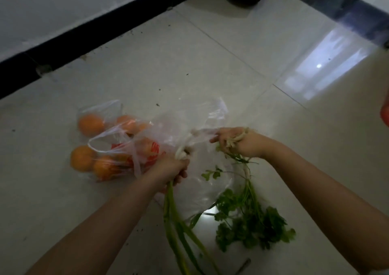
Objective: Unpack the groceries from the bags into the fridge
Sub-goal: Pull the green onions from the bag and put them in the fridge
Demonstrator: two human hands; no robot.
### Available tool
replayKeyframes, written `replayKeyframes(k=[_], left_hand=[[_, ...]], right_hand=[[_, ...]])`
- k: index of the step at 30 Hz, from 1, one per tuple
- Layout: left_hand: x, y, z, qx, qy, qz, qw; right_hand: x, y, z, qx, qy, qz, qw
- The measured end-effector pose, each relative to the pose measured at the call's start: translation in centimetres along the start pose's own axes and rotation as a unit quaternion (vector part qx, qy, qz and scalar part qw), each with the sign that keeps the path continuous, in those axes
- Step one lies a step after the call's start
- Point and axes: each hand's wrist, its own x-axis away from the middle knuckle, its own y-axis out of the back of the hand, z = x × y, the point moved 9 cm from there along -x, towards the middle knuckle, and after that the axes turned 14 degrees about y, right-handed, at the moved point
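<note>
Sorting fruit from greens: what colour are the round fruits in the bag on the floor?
Orange; the fruits show clearly through the clear bag in the head view.

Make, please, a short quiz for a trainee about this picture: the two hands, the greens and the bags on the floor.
1. True or false: the left hand has its grip on the green onions.
2. What does the right hand hold?
A. an orange
B. the cilantro bunch, by its root end
C. nothing
3. Fill in: the oranges lie inside a clear ____ on the tiled floor.

Key
1. True: the fingers curl round the white ends and the green stalks hang down.
2. B
3. plastic bag
</note>
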Motion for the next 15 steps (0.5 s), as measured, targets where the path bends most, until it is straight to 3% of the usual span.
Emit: replayKeyframes(k=[2,5,7,10,12,14,15], left_hand=[[0.6,-1.9,-0.4,-0.108,-0.015,0.045,0.993],[1.1,-3.6,0.1,-0.246,-0.04,0.103,0.963],[1.7,-4.2,1.1,-0.322,-0.049,0.142,0.935],[2.3,-3.4,2.0,-0.302,-0.052,0.168,0.937],[3.1,-1.8,0.6,-0.171,-0.078,0.166,0.968],[3.1,0.3,-1.2,-0.058,-0.102,0.123,0.985],[2.8,1.2,-1.9,-0.023,-0.103,0.091,0.99]], right_hand=[[-0.9,1.5,0.8,-0.068,-0.014,-0.069,0.995],[-1.5,5.5,-2.7,-0.173,-0.065,-0.233,0.955],[-0.8,6.5,-6.3,-0.165,-0.138,-0.273,0.938],[0.3,5.4,-8.5,-0.072,-0.188,-0.226,0.953],[0.1,3.7,-7.2,-0.045,-0.177,-0.148,0.972],[0.4,2.9,-4.4,-0.002,-0.137,-0.079,0.987],[0.8,3.1,-3.0,-0.035,-0.106,-0.078,0.991]])
